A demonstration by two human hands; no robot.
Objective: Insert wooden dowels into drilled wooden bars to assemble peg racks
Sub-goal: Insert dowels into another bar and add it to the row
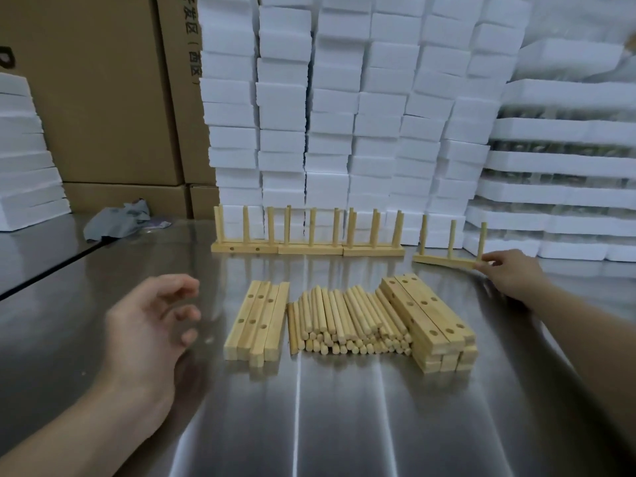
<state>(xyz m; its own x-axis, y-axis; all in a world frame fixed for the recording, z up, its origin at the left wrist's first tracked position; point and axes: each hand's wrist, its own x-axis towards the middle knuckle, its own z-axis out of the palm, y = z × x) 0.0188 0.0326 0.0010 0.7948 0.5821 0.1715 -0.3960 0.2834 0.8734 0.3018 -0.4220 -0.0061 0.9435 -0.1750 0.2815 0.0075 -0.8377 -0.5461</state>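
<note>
On carton, Chinese print, right hand pinching rack

Table centre: dowel pile, ends toward the viewer.
Left of pile: small bar bundle, just beside it.
Right of pile: large bar stack, several layers, touching it.
Behind these: finished rack row, three racks set end to end, dowels upright.
Right of row: single rack, apart from the row; right hand pinches its right end.
Left of bundle: left hand, over the table, holding nothing.
Back left of table: crumpled bag.
Behind racks: foam blocks, stacked in columns.
Left of foam: cardboard boxes, stacked.
</note>
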